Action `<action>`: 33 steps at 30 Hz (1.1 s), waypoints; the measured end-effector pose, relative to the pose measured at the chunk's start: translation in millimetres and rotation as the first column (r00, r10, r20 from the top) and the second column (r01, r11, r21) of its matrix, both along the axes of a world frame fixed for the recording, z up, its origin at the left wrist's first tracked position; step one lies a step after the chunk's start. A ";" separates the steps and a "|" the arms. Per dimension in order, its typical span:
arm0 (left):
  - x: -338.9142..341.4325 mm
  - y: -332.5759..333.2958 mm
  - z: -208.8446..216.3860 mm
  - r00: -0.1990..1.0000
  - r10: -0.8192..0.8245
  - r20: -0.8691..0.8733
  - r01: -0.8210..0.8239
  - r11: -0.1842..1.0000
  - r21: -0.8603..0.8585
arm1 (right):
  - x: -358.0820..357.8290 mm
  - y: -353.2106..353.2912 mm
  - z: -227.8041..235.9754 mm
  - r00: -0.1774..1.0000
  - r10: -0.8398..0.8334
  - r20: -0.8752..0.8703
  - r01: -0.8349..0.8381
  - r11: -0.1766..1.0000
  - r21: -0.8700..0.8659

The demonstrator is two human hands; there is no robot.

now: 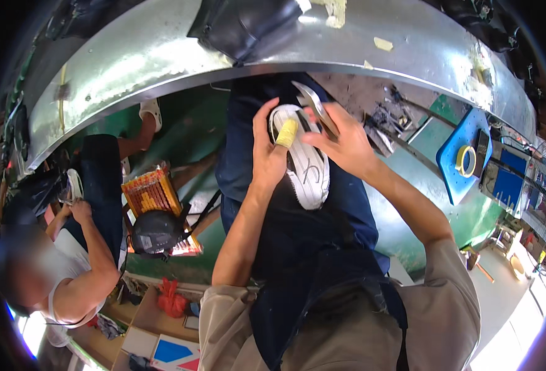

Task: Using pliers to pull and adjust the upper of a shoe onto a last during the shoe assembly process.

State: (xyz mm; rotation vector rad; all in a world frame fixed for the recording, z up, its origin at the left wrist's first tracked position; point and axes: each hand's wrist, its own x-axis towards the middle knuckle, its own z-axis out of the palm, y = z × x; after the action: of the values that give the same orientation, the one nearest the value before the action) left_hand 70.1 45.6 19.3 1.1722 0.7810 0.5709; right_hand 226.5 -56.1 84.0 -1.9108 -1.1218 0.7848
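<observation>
A white shoe [309,180] lies bottom up over my lap, with seam-like lines and a dark handwritten mark on its pale underside. My left hand [269,151] grips its side, the thumb, wrapped in yellow tape [287,133], pressing on the underside. At the shoe's upper right edge, my right hand [346,141] is closed round a curved, pointed steel hand tool [317,104]. Fingers cover part of that tool, so its exact kind is hidden.
A curved metal bench [155,55] runs across the far side, with a black object [239,28] on it. To the left sits a co-worker [84,247] holding another white shoe. A blue panel [455,145] carries a tape roll [466,161] at right.
</observation>
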 end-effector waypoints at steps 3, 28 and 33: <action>-13.3 0.8 8.0 0.997 -0.068 -0.044 0.075 0.979 0.190 | 3.0 10.9 -18.1 0.996 -0.054 0.075 0.042 0.987 0.154; -15.3 11.2 30.1 0.995 -0.092 0.039 0.068 0.907 0.415 | -15.1 -32.6 33.0 0.734 0.013 -0.679 -0.231 0.945 -0.232; -16.0 7.3 31.6 0.996 -0.091 0.006 0.080 0.901 0.425 | -3.4 -26.7 43.3 0.657 -0.010 -0.754 -0.259 0.936 -0.238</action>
State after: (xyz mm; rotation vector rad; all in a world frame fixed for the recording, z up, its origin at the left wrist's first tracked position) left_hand 54.1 52.8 50.9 1.5901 0.5924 0.7039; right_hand 223.1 -82.8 127.3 -1.4775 -0.6092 1.7406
